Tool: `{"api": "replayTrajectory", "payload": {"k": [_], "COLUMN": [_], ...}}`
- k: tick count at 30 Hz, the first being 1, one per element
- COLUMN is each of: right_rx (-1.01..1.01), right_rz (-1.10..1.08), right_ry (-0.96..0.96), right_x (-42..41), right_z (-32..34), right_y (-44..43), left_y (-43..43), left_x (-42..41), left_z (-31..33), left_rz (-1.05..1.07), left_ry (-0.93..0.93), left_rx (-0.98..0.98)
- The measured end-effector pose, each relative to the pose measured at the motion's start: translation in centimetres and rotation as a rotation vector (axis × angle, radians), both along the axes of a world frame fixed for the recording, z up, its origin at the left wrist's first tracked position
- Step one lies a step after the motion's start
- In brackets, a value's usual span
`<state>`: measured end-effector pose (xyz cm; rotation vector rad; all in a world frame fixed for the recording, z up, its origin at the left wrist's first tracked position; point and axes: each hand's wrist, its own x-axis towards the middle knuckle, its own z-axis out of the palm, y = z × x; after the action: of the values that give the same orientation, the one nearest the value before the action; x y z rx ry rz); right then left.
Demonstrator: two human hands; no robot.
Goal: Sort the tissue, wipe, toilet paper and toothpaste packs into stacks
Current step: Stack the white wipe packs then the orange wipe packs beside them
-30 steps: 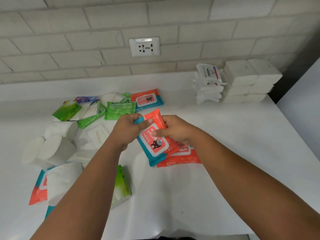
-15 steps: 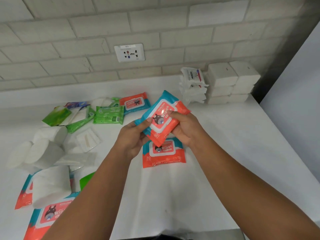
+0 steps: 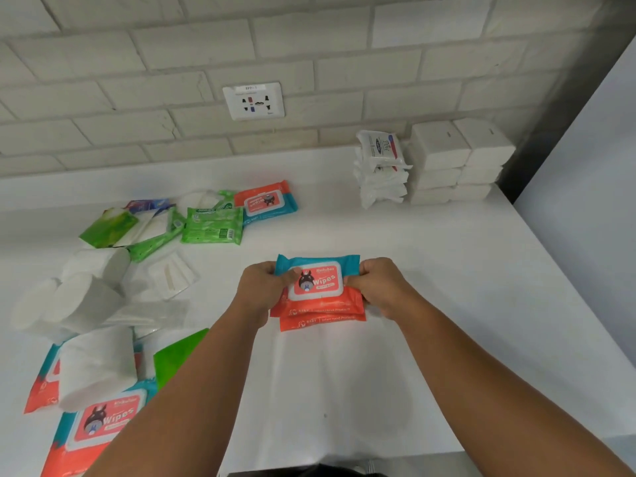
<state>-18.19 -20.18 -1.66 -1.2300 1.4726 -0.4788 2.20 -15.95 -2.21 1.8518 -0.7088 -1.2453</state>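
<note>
An orange and teal wipes pack (image 3: 318,282) lies flat on top of a second identical pack (image 3: 321,321) at the middle of the white counter (image 3: 447,304). My left hand (image 3: 265,290) grips its left edge and my right hand (image 3: 378,287) grips its right edge. More orange wipes packs lie at the back (image 3: 266,202) and at the near left (image 3: 99,421). Green packs (image 3: 211,225) and white toilet paper rolls (image 3: 86,297) are scattered on the left.
At the back right stand a stack of white soft packs (image 3: 380,170) and stacks of white tissue blocks (image 3: 457,160). A brick wall with a socket (image 3: 254,101) runs behind. The counter's right edge meets a grey wall (image 3: 585,166).
Both hands have turned the raised wipes pack level and lowered it onto the pack lying on the counter. The camera has also tilted and shifted.
</note>
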Motion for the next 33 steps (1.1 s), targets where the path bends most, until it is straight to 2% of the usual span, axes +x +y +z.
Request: {"api": "replayTrajectory", "payload": {"k": [4, 6, 10, 14, 24, 28, 30, 33], "right_rx": [-0.118, -0.147, -0.136, -0.148, -0.006, -0.192, -0.315, -0.357], "right_rz": [0.106, 0.121, 0.007, 0.135, 0.178, 0.18, 0.155, 0.158], "right_ry": [0.277, 0.337, 0.265, 0.322, 0.389, 0.491, 0.457, 0.415], "right_x": [0.3, 0.3, 0.8, 1.9, 3.1, 5.5, 7.3, 10.4], "right_z": [-1.1, -1.4, -1.4, -1.1, -0.1, 1.0, 1.6, 1.8], "right_y": [-0.1, -0.1, 0.1, 0.2, -1.3, -2.8, -3.6, -5.4], "left_y": [0.1, 0.1, 0.0, -0.1, -0.6, -1.5, -2.3, -4.0], "left_x": [-0.2, -0.2, 0.1, 0.2, 1.3, 2.1, 2.7, 4.3], "left_z": [-1.2, -1.4, -1.9, -1.6, -1.6, -0.6, 0.2, 1.1], "left_rz": [0.029, 0.022, -0.035, -0.124, -0.266, -0.391, -0.453, -0.504], "left_ry": [-0.064, -0.108, -0.19, -0.257, -0.335, -0.417, -0.463, -0.594], "left_rx": [0.049, 0.07, 0.082, 0.102, 0.143, 0.215, 0.272, 0.238]}}
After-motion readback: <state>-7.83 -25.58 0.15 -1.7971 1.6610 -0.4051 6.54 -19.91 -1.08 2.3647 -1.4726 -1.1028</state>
